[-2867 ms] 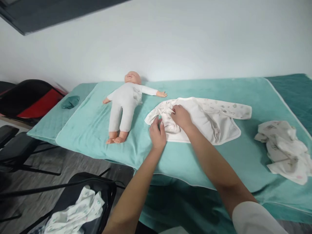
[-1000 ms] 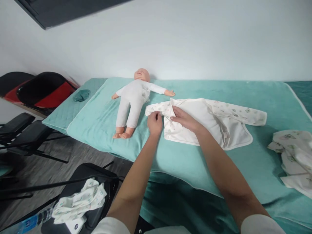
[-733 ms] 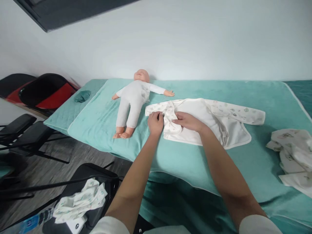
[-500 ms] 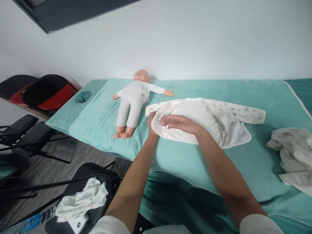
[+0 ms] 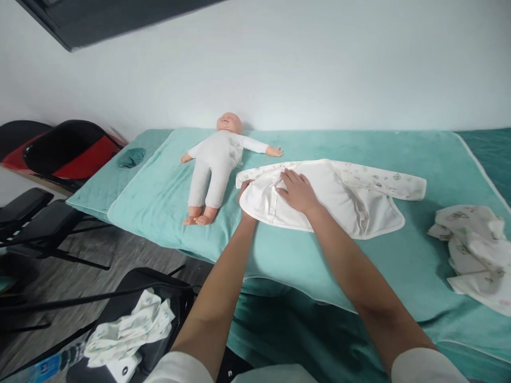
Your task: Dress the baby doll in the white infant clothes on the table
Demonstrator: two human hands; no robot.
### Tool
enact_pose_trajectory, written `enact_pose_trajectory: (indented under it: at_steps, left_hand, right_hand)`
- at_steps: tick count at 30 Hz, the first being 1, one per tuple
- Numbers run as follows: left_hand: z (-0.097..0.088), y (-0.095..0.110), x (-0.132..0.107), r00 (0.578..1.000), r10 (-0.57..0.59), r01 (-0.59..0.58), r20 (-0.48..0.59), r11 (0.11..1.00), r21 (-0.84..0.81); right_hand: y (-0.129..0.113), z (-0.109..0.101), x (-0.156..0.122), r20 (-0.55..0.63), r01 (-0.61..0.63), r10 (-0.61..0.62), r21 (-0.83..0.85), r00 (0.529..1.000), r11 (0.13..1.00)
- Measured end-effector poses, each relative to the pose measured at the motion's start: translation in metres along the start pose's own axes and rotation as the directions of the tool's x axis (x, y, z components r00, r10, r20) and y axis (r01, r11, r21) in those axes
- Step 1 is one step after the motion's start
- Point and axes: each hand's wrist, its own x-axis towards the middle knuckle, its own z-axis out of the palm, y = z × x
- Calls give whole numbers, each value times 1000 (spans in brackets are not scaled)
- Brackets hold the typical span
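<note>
A white baby garment with small prints on its sleeves lies spread on the teal padded table. My right hand rests flat on its left part, fingers stretched out. My left hand is at the garment's left edge, mostly tucked under the fabric, gripping that edge. A baby doll in a white suit lies on its back just left of the garment, one arm reaching toward it.
A heap of crumpled white printed clothes lies at the table's right. Below left, a black chair holds more white clothes. Black and red chairs stand at the far left. A dark green cloth sits on the table's left corner.
The bunched left side of the garment has been folded over and smoothed flat. My right hand went from pinching the fabric to lying flat on it; my left hand slipped under the edge.
</note>
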Motion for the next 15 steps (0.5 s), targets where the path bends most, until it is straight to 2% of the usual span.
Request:
enact_pose_trajectory:
  at_steps: [4,8,12,15]
  left_hand:
    - [2,7,4,989,-128,110,-70,969,-221]
    - [-2,16,4,964,-247,195,-97,908,-370]
    - [-10,21,3,959,-282,246,29,778,-578]
    - [-16,22,4,953,-265,297,147,721,-626]
  right_hand:
    - [0,1,0,-85,-48,43,-56,995,997]
    - [5,-1,-1,-218,-189,183,-7,959,982]
    - [5,1,0,-218,-157,136,-80,966,984]
    - [4,5,3,-199,-131,102,-140,975,981]
